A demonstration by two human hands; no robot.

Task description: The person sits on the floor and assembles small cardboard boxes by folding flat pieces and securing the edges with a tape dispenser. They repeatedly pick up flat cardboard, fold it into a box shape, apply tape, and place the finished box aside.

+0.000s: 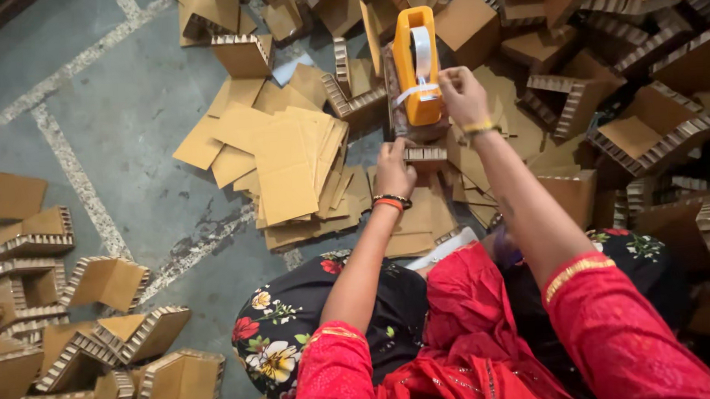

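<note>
While the left hand (394, 170) clamps down on a small cardboard corner piece (425, 153) on the floor (124, 113), the right hand (463, 93) pinches the white tape (416, 89) coming off the orange tape dispenser (415, 64) — grip narrow, closed on the strip. Flat cardboard sheets (283, 166) lie just left, and folded corner pieces (108, 342) are heaped all around.
</note>
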